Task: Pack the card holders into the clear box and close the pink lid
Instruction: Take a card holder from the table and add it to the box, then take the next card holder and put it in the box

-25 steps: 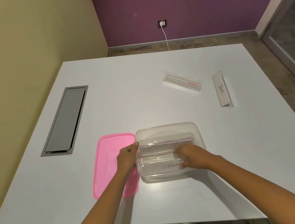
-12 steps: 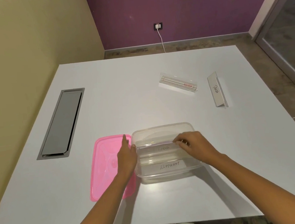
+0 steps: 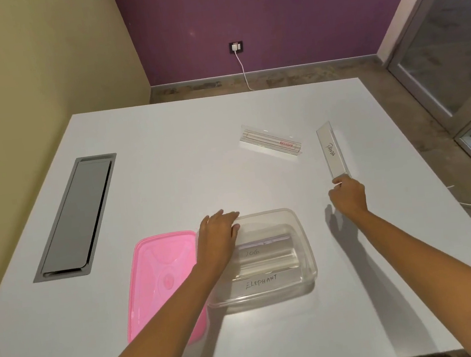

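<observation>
From my feed, a grey hatch point(image 3: 74, 217) sits sunk into the white surface point(image 3: 195, 153) at the far left. Next comes the pink lid point(image 3: 163, 276), lying flat just beside the clear box point(image 3: 306, 246), with my left forearm crossing over its right edge. My left arm reaches forward from the bottom of the view, and the left hand point(image 3: 217, 234) lies palm down on the box's far left corner. Its fingers point(image 3: 230, 216) are loosely stretched along the rim, released, not wrapped round anything.

Inside the box two card holders lie side by side along its length: the one marked DOG point(image 3: 262, 250) farther from me, the one marked ELEPHANT point(image 3: 262, 282) against the near wall.

Beyond the box, well apart from it, a clear card holder point(image 3: 271, 144) with a small red label lies at a slant on the surface. To its right is the holder marked PANDA point(image 3: 332, 150), pointing away from me.

My right arm stretches out long and almost straight to the right of the box. The right hand point(image 3: 349, 197) is at the near end of the PANDA holder, knuckles up, fingers point(image 3: 339, 179) curled and touching that end. I cannot tell whether they have a grasp on it or only touch it
</observation>
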`<state>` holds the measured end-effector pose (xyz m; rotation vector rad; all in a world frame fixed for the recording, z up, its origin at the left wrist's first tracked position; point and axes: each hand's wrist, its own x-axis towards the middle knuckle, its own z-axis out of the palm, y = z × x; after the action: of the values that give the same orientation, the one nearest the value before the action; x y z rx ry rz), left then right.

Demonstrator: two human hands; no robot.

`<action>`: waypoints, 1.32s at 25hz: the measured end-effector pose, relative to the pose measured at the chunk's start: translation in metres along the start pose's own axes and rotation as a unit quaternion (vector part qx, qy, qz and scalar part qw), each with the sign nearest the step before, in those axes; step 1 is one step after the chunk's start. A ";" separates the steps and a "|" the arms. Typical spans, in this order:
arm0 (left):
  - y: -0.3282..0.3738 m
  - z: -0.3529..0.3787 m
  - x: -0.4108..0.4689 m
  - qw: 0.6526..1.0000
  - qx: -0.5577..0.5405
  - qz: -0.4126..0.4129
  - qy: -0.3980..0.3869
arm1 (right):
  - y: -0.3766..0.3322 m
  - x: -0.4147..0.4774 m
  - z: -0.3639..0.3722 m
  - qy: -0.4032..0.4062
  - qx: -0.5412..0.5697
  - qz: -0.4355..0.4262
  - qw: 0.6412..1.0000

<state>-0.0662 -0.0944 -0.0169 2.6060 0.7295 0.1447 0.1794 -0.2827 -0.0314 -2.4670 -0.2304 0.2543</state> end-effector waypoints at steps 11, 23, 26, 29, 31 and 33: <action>-0.019 -0.001 0.014 0.994 -0.101 -0.039 0.007 | -0.006 0.126 0.012 -0.045 -0.156 0.158 0.974; -0.017 -0.001 0.012 0.990 -0.132 -0.053 0.016 | 0.001 0.160 0.038 -0.080 -0.204 0.255 0.942; -0.017 -0.001 0.012 0.990 -0.133 -0.053 0.019 | 0.005 0.160 0.040 -0.083 -0.166 0.269 0.945; -0.018 0.000 0.011 0.990 -0.134 -0.050 0.023 | 0.010 0.154 0.040 -0.057 -0.143 0.254 0.955; -0.019 0.000 0.012 0.990 -0.135 -0.044 0.020 | 0.012 0.142 0.038 -0.054 -0.121 0.249 0.959; -0.021 -0.002 0.013 0.991 -0.130 -0.031 0.012 | 0.013 0.127 0.033 -0.043 -0.096 0.241 0.965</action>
<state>-0.0656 -0.0705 -0.0244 2.3360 0.7457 0.2362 0.2954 -0.2451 -0.0807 -2.6761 0.3320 0.5670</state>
